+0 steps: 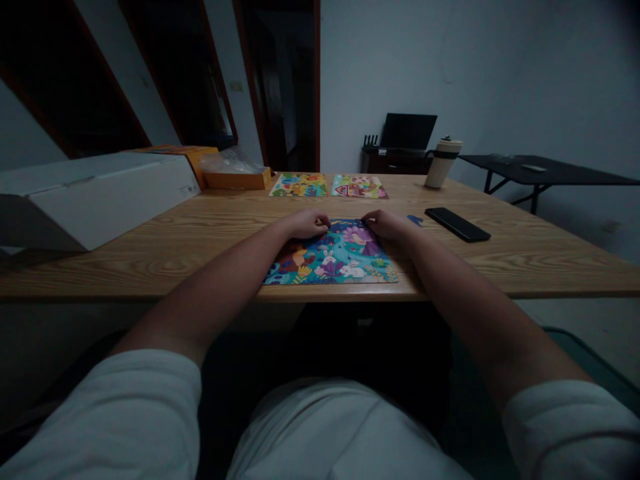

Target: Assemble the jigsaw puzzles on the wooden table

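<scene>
The rectangular, blue-green, card-like picture (340,253) looks light, stiff, best edge-held; left hand (307,223) and right hand (387,223) curl at its far edge, grip unclear.

Rests left hand (315,225) and right hand (384,224) at the far edge of a blue picture board (345,259) with white rabbits, too dim to tell any grip. Has a small blue piece (415,219) just right of the right hand, a black phone (457,224) farther right and a pale cup (442,165) beyond, all on the wooden table (175,270). Shows a yellow picture board (300,185) and a pink picture board (359,187) beyond both hands. Includes, left of the left hand, a long white box (115,193) and, farther off, an orange tray (237,181) with clear plastic (233,162).
</scene>
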Motion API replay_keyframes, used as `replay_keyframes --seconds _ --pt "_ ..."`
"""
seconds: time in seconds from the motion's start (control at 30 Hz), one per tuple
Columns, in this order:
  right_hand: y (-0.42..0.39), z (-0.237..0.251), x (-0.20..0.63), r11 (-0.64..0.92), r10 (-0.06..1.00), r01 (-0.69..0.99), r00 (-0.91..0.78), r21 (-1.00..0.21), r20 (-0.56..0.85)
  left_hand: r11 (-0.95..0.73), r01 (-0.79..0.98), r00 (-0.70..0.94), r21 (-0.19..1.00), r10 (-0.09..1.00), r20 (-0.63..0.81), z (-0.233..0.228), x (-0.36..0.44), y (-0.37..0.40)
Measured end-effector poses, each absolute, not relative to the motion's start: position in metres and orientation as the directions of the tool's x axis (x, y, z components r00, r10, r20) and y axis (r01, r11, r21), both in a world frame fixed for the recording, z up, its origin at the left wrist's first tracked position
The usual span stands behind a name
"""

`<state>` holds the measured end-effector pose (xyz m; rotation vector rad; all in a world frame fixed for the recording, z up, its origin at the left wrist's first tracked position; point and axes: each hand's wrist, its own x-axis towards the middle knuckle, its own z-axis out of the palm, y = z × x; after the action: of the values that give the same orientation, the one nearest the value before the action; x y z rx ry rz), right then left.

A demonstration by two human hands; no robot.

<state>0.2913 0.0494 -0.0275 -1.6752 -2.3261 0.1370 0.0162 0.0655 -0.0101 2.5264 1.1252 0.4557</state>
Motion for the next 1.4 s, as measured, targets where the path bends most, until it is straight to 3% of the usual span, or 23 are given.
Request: replay_keyframes --seconds 0.17,0.37,0.6,0.8,0.97,1.13,1.4 --pt "0.047 -0.024 0.288 0.316 0.945 0.920 -0.285 -0.232 0.160 -0.634 0.668 0.639 0.389 0.757 0.136 -0.010 0.017 0.066" --pt "0.050 -0.025 0.286 0.195 0.978 0.955 -0.171 -0.223 0.121 -0.642 0.671 0.649 0.371 0.751 0.126 -0.010 0.017 0.063" --pt "0.049 -0.023 0.286 0.249 0.966 0.938 -0.224 -0.239 0.128 -0.657 0.674 0.657 0.337 0.742 0.133 -0.009 0.017 0.062" --pt "0.048 -0.023 0.282 0.173 0.983 0.962 -0.155 -0.213 0.097 -0.672 0.677 0.670 0.302 0.732 0.126 -0.011 0.017 0.063" --pt "0.047 -0.021 0.278 0.276 0.960 0.948 -0.262 -0.157 0.104 -0.669 0.686 0.667 0.287 0.735 0.119 -0.010 0.018 0.062" --pt "0.050 -0.023 0.281 0.221 0.975 0.959 -0.217 -0.177 0.041 -0.672 0.709 0.674 0.212 0.735 0.072 -0.006 0.019 0.058" --pt "0.043 -0.023 0.277 0.220 0.975 0.947 -0.204 -0.233 0.091 -0.677 0.717 0.681 0.165 0.731 0.040 -0.004 0.021 0.056"
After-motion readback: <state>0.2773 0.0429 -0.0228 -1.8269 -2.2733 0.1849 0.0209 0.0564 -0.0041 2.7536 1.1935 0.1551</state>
